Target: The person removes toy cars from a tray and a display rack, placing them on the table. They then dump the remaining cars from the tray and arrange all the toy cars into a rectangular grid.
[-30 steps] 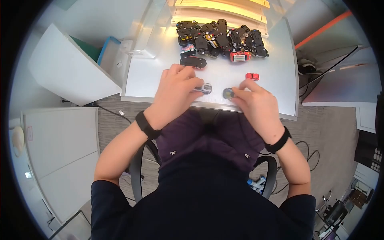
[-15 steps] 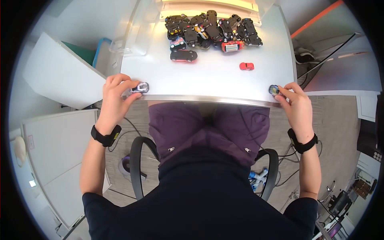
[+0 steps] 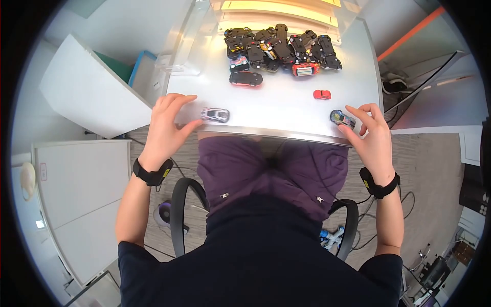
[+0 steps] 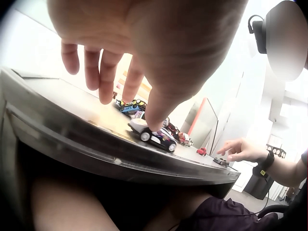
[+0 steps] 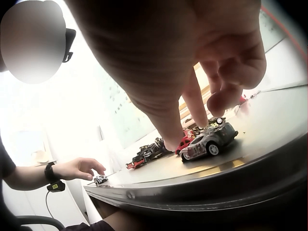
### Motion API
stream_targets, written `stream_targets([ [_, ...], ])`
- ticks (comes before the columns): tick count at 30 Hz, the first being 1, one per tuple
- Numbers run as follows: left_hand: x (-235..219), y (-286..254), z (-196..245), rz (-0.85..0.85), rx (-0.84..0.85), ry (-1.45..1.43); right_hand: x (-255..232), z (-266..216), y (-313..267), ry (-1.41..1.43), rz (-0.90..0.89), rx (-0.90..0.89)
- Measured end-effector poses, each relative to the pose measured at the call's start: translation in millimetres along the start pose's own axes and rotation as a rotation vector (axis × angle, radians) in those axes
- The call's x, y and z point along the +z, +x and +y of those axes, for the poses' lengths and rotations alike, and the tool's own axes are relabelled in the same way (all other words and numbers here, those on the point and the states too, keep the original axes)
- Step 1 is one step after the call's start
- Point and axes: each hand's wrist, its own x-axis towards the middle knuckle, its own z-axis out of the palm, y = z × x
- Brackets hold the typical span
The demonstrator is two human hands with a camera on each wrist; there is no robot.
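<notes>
A white and silver toy car [image 3: 215, 115] stands on its wheels near the table's front edge at the left. Just left of it is my left hand [image 3: 168, 123], thumb and fingers spread and holding nothing. A dark, patterned toy car [image 3: 342, 119] stands near the front right corner. My right hand [image 3: 372, 134] is beside it, with thumb and index finger parted around the car. In the right wrist view a gap shows between that grey car [image 5: 210, 142] and the fingertips. The left wrist view shows the white car [image 4: 153, 136] on its wheels below my thumb.
A heap of toy cars [image 3: 276, 50], many with black undersides up, lies at the back of the table [image 3: 286, 105]. An overturned car [image 3: 246, 78] lies in front of the heap. A small red car [image 3: 322, 94] is at the right. Yellow slats [image 3: 279, 7] stand behind.
Both hands moved apart from the middle to the table's two sides, each with a car. Since then the fingers have opened and let go of the cars, which stand on the table.
</notes>
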Motion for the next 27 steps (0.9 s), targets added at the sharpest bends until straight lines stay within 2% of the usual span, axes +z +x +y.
stream_targets([
  [5,10,5,9,-0.038,0.061,-0.066,1,0,0,0.075,-0.029,-0.029],
  [6,14,6,18,-0.052,0.081,-0.080,2,-4,-1,0.108,-0.037,-0.037],
  [8,32,9,64,-0.077,0.157,-0.157,19,-13,-1,0.133,-0.075,-0.041],
  [9,47,16,88,-0.103,0.311,-0.078,29,-18,-1,0.140,-0.087,-0.043],
  [11,89,30,124,-0.114,0.520,-0.110,48,-25,1,0.119,-0.014,-0.082],
  [13,114,43,132,-0.054,0.612,-0.012,51,-28,2,0.091,-0.038,-0.058],
  [22,103,48,118,-0.064,0.459,-0.276,57,-24,-3,0.123,0.000,-0.073],
  [25,95,52,115,-0.043,0.425,-0.289,53,-25,-2,0.177,-0.021,-0.089],
  [27,84,58,109,0.036,0.386,-0.198,48,-28,0,0.202,-0.050,-0.051],
])
